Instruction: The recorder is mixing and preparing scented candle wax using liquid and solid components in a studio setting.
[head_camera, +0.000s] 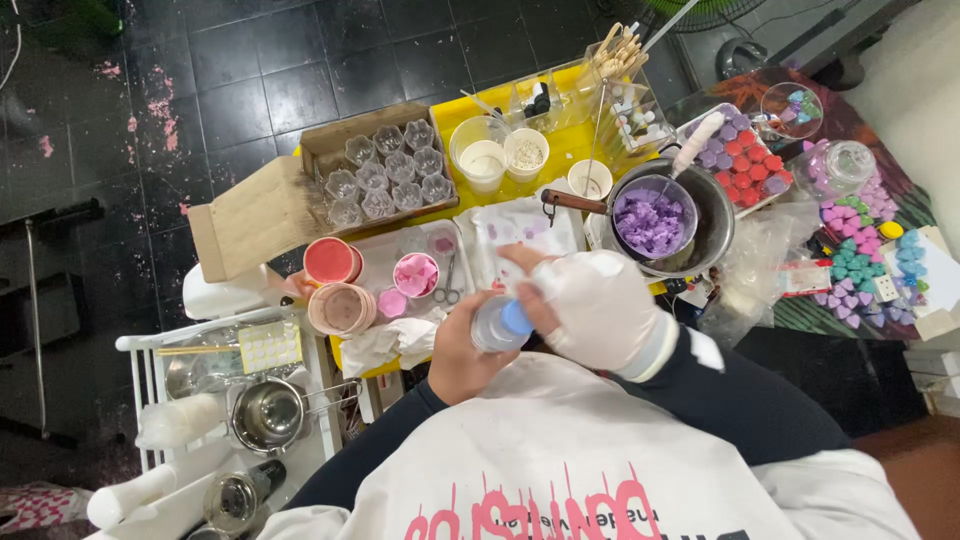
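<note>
While the bare left hand (458, 350) wraps the small clear bottle with blue cap (500, 324), the gloved right hand (597, 308) closes its fingers on that cap; opening seems in hand, needing a firm twist.

cardboard box (262, 205) of clear cups | purple chunks (650, 222) in pot | scissors (447, 285) on tray

Small clear plastic bottle (497, 325), blue cap — tilted sideways, close to the apron's chest, above table edge
</note>
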